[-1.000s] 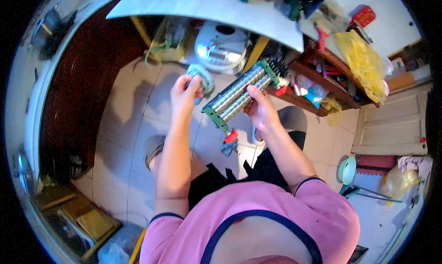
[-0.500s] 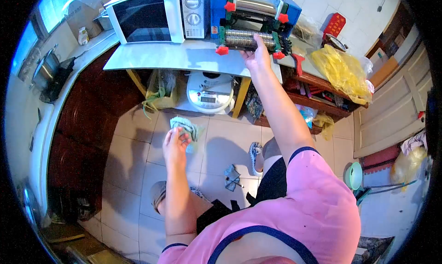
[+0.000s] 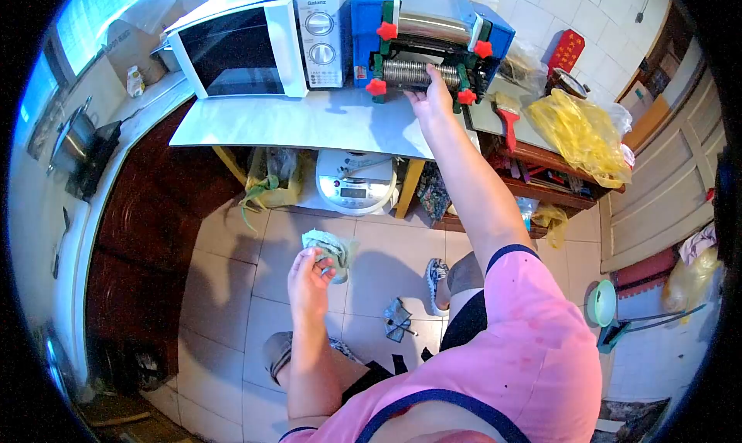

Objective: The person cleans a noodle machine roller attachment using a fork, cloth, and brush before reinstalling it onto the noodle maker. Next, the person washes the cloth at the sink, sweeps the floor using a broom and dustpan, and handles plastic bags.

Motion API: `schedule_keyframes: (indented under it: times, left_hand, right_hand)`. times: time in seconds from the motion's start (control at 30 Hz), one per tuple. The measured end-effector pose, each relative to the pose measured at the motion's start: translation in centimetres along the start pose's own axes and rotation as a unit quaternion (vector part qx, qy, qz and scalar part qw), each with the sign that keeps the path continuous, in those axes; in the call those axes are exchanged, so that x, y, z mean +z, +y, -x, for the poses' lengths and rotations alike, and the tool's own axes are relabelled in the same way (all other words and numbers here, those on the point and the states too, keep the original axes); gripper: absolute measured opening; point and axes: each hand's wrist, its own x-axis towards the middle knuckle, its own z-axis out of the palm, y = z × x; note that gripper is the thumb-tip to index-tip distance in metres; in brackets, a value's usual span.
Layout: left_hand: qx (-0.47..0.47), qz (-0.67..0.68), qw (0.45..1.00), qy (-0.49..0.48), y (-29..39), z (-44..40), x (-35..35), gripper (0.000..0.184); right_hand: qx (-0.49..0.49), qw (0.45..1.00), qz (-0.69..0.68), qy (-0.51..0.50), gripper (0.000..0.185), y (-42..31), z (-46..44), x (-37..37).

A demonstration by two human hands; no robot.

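My right hand (image 3: 430, 95) reaches up to the noodle machine (image 3: 495, 37), which has a blue housing and red star-shaped knobs. Its fingers close around the middle of the grooved metal cutter roller unit (image 3: 403, 73), thumb on top and the others underneath. That unit sits at the machine's front, below a smooth steel roller (image 3: 433, 26). Low over the floor, my left hand (image 3: 311, 277) pinches a crumpled pale green cloth (image 3: 328, 246).
A white microwave (image 3: 239, 53) stands left of the machine on the light tabletop (image 3: 294, 126). To the right lie a red-handled brush (image 3: 508, 122) and a yellow plastic bag (image 3: 576, 138). Under the table is a rice cooker (image 3: 355, 184); a small folded umbrella (image 3: 397, 319) lies on the floor.
The cutter roller unit has moved back into the machine's front; its dark gears at the right end no longer show. The left hand keeps the cloth. The whole view has shifted slightly.
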Motion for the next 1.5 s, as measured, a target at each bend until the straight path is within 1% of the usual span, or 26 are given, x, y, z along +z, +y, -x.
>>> schedule_keyframes:
  times: [0.13,0.43,0.5,0.53,0.67,0.73,0.8,0.87,0.97,1.03,1.1,1.17,1.27,1.33,1.4,1.5]
  left_hand:
    - [-0.004,-0.002,1.0,-0.004,0.0,0.0,0.5,0.009]
    - [0.0,0.012,1.0,0.007,0.8,1.0,1.2,0.009]
    - [-0.001,0.029,1.0,-0.007,0.8,1.0,1.0,0.009]
    - [0.001,0.03,1.0,-0.008,0.8,0.9,1.0,0.009]
    - [0.004,0.031,0.999,-0.017,1.1,1.1,1.4,0.01]
    - [0.01,0.028,0.999,-0.018,1.0,1.2,1.3,0.01]
    - [-0.014,0.032,0.999,-0.027,0.8,0.9,1.1,0.01]
    - [-0.011,0.023,0.999,-0.032,0.8,0.9,1.5,0.012]
    - [-0.008,0.012,0.999,-0.041,0.7,1.1,1.9,0.013]
    - [0.0,0.012,0.999,-0.05,0.6,0.8,1.8,0.014]
    - [-0.018,0.019,0.998,-0.058,0.4,0.6,1.5,0.013]
    - [-0.01,0.015,0.999,-0.051,0.5,0.9,2.0,0.013]
    - [-0.001,0.012,0.999,-0.051,0.5,0.9,1.7,0.013]
    - [0.002,0.014,0.998,-0.059,0.6,0.8,1.6,0.013]
    - [-0.014,0.01,0.999,-0.04,0.9,0.9,1.6,0.012]
    - [-0.006,0.027,0.999,-0.036,1.0,1.1,1.6,0.012]
  right_hand:
    - [0.018,1.0,-0.018,-0.008,0.025,-0.2,-0.1,0.7]
    - [0.032,0.999,-0.029,0.032,0.023,-0.5,0.6,1.0]
    - [0.049,0.998,-0.035,0.033,0.023,-0.5,0.9,0.9]
    - [0.045,0.997,-0.024,0.052,0.026,-0.5,1.2,1.0]
    - [0.068,0.997,-0.014,0.045,0.027,-0.9,2.0,-0.4]
    - [0.059,0.997,-0.016,0.038,0.027,-1.0,2.3,-0.8]
    - [0.049,0.998,-0.018,0.027,0.028,-1.1,2.4,-0.7]
    - [0.035,0.999,-0.008,0.014,0.028,-1.3,2.5,-0.7]
    - [0.026,0.999,-0.004,0.037,0.027,-1.5,1.5,-0.4]
    - [0.026,0.999,-0.019,0.025,0.025,-1.6,1.1,0.0]
    - [0.035,0.999,-0.012,0.026,0.024,-1.3,0.9,0.2]
    - [0.046,0.999,-0.012,0.026,0.023,-1.1,0.9,0.2]
    - [0.04,0.998,-0.025,0.046,0.023,-0.9,0.5,0.1]
    - [0.055,0.996,-0.029,0.058,0.022,-1.1,0.4,0.2]
    - [0.052,0.997,-0.026,0.058,0.022,-1.1,0.6,-0.1]
    - [0.047,0.998,-0.009,0.05,0.023,-1.3,1.1,-0.4]
